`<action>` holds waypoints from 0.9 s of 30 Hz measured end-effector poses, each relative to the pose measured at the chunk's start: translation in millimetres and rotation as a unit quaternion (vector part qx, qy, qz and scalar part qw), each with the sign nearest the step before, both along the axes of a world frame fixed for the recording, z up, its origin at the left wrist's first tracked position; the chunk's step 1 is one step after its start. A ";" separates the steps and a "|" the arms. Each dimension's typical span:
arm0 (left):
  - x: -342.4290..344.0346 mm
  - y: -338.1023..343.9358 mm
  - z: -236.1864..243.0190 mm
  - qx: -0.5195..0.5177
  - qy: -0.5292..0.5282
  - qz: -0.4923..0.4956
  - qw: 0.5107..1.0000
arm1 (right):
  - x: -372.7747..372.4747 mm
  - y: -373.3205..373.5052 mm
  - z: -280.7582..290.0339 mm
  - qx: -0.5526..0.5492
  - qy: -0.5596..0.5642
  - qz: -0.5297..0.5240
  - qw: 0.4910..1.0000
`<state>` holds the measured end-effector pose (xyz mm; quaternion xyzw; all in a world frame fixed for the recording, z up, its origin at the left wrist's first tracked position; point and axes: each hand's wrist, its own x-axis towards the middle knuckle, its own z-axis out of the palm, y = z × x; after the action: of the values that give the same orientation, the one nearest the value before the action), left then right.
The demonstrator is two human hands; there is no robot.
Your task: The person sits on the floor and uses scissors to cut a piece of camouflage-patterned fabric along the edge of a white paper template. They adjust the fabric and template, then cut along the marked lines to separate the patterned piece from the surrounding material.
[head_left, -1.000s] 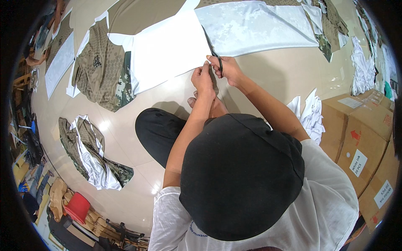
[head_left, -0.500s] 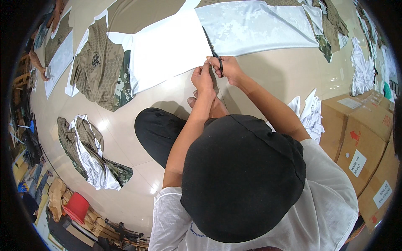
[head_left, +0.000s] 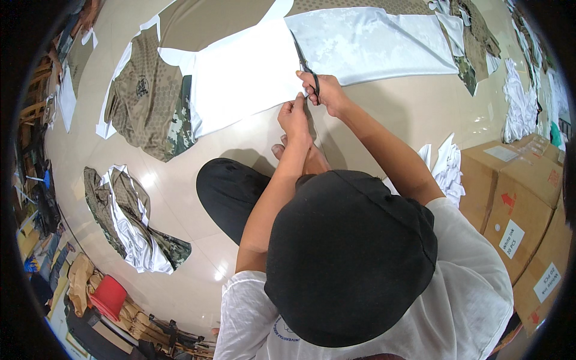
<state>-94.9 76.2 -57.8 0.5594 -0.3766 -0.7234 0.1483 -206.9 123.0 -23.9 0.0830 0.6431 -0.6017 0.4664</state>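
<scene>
My right hand [head_left: 324,93] is closed on black-handled scissors [head_left: 303,62], whose long blades point away from me between a plain white cloth [head_left: 243,72] and a pale, mottled white cloth [head_left: 369,48]. My left hand [head_left: 294,117], fingertips pinched on the plain white cloth's near edge, sits just below the scissor handles. A bare foot [head_left: 312,157] shows beneath my left wrist. Tan honeycomb fabric [head_left: 138,108] with camouflage panels lies left of the white cloth; more patterned pieces [head_left: 474,42] lie at the far right.
A crumpled garment [head_left: 135,216] lies left on the tiled floor. Cardboard boxes [head_left: 519,180] and white scrap piles [head_left: 519,102] [head_left: 450,168] stand or lie right. A red object [head_left: 108,295] and clutter line the lower left. Another person's arm [head_left: 90,15] reaches in at top left.
The scissors and my right hand have moved slightly upward, away from me; my left hand has shifted a little right and down. The other person's hands at the far left have moved.
</scene>
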 end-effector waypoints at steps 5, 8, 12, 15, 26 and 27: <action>-0.1 1.5 3.2 0.002 -0.001 -0.010 1.000 | -1.4 -0.7 -3.9 0.003 0.001 -0.004 1.000; -0.4 0.9 1.8 -0.003 -0.003 -0.010 1.000 | -1.0 -1.6 -3.9 -0.002 0.003 -0.005 1.000; -0.7 1.7 0.8 -0.005 -0.005 -0.009 1.000 | -1.4 -1.9 -0.9 -0.003 -0.001 -0.012 1.000; 0.0 1.3 0.3 -0.007 -0.006 -0.007 1.000 | -0.7 -2.3 -1.0 -0.005 0.001 -0.007 1.000; -0.1 1.5 -5.1 -0.008 0.003 -0.002 1.000 | -7.6 -5.0 -1.2 -0.006 0.006 -0.010 1.000; -0.2 1.5 -4.6 -0.007 0.002 -0.001 1.000 | -10.2 -6.8 -1.7 -0.007 0.000 -0.015 1.000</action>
<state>-95.1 77.7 -62.5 0.5565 -0.3820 -0.7220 0.1520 -217.1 116.2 -25.6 0.0892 0.6375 -0.6130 0.4581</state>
